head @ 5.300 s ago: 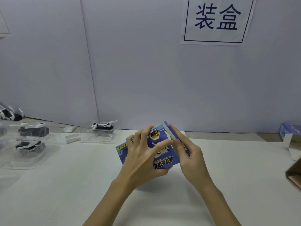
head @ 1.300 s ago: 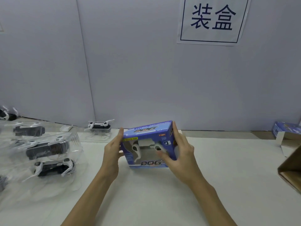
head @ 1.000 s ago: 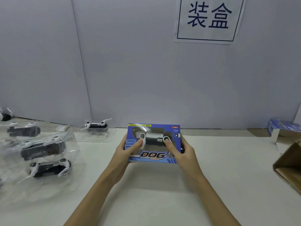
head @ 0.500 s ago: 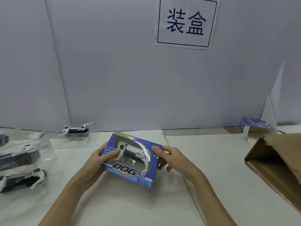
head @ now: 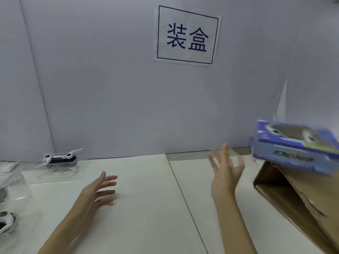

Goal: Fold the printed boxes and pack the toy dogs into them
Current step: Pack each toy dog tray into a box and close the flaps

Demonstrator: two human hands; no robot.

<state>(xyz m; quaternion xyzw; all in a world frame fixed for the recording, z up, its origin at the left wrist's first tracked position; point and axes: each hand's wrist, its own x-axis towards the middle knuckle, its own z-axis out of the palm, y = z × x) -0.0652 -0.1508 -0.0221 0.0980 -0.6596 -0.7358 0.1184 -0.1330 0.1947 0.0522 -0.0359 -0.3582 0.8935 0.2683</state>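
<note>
A blue printed box [head: 295, 147] with a toy dog behind its window is blurred in mid-air at the right, above the brown cardboard carton [head: 300, 202]. No hand touches it. My right hand [head: 224, 173] is raised with fingers spread, left of the box. My left hand [head: 100, 188] hovers low over the white table, fingers apart and holding nothing. A black-and-white toy dog [head: 58, 158] in a clear plastic tray stands at the back left.
More toy dogs in clear trays [head: 7, 220] lie at the left edge. Part of another blue box [head: 251, 145] shows behind the flying one. A grey partition wall with a paper sign [head: 187, 36] closes the back. A seam [head: 185, 198] runs down the table.
The packed box has left both hands and now flies to the right over the carton. Both hands have opened. The view has swung right.
</note>
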